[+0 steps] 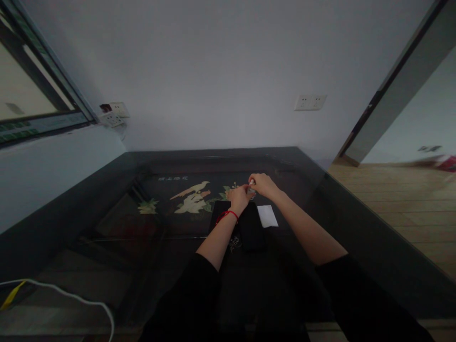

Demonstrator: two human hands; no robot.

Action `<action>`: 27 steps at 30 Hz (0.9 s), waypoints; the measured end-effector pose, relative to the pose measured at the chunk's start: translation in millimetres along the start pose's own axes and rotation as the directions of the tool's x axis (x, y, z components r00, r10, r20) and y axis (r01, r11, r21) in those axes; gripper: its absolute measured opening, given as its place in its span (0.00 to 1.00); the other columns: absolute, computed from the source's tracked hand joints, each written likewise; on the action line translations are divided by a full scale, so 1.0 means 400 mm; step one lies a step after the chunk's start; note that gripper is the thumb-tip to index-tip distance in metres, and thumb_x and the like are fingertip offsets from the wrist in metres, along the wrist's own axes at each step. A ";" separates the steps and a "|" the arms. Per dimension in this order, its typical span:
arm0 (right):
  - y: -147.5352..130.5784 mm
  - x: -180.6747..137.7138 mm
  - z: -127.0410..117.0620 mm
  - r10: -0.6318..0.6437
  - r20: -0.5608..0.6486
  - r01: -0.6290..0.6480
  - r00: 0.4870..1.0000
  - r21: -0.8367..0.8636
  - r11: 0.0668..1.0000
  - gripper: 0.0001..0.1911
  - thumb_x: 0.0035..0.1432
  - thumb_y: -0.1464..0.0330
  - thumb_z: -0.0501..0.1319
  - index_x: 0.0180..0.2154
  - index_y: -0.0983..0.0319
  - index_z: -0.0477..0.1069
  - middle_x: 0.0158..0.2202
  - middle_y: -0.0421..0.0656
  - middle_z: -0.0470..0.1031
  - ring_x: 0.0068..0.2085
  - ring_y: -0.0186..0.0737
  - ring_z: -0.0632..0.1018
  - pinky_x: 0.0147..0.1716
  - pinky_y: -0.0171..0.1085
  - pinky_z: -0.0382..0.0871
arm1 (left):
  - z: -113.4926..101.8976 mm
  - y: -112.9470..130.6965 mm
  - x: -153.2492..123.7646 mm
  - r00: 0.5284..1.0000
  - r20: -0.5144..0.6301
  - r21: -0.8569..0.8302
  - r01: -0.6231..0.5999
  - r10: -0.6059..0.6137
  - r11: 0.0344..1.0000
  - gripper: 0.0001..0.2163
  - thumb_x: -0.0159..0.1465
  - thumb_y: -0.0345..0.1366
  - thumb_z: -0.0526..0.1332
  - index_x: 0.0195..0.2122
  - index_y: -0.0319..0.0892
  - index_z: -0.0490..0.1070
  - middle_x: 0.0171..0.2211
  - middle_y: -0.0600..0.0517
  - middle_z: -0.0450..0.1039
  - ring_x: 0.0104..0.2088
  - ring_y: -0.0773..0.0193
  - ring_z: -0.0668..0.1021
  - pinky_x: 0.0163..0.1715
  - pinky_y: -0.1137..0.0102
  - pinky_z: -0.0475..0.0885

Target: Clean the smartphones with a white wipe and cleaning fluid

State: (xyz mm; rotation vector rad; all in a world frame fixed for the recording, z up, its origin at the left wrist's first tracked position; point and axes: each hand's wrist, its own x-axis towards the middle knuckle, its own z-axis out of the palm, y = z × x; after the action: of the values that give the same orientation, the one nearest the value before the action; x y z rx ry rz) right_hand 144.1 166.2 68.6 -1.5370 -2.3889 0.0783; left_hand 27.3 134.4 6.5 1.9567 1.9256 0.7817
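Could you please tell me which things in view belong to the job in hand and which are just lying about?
Job in hand:
small white-topped item, held between the left hand and right hand

Seemingly just lying about:
flat white piece
black rectangular object
metallic trinket
white cable

my bare forearms (305, 225) slant forward and inward; my left hand (239, 198) and my right hand (264, 185) sit close together, the fingers (232, 193) of both curled in.

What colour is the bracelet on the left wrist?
Red; the bracelet shows best in the head view.
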 end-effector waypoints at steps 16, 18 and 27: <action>0.021 -0.078 -0.034 0.200 -0.078 -0.209 0.977 -0.124 0.970 0.23 0.60 0.51 0.54 0.43 0.63 0.70 0.38 0.55 0.78 0.40 0.51 0.79 0.36 0.41 0.67 | 0.033 0.056 -0.015 0.997 0.010 -0.177 -0.075 0.078 0.981 0.30 0.55 0.37 0.67 0.57 0.36 0.59 0.45 0.40 0.74 0.45 0.57 0.77 0.43 0.67 0.68; 0.027 -0.106 -0.046 0.216 -0.157 -0.224 0.964 -0.031 0.974 0.21 0.60 0.51 0.54 0.43 0.61 0.69 0.39 0.50 0.78 0.39 0.48 0.79 0.35 0.39 0.67 | -0.003 0.051 -0.036 0.996 -0.019 -0.160 -0.091 0.089 0.983 0.33 0.55 0.36 0.67 0.59 0.36 0.56 0.52 0.37 0.70 0.51 0.55 0.73 0.49 0.65 0.65; -0.010 -0.289 0.001 0.262 0.137 -0.274 0.955 0.086 0.958 0.13 0.59 0.58 0.56 0.34 0.60 0.74 0.34 0.48 0.78 0.36 0.46 0.79 0.32 0.37 0.65 | -0.178 -0.009 -0.267 0.996 0.046 0.204 -0.078 0.070 0.976 0.08 0.63 0.34 0.54 0.39 0.41 0.72 0.34 0.45 0.75 0.38 0.56 0.76 0.43 0.62 0.63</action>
State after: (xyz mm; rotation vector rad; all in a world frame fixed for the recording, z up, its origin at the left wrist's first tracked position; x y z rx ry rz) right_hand 184.7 60.8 43.9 -1.8454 -2.2098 0.3615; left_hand -11.5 17.8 43.6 2.1570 1.9906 0.5773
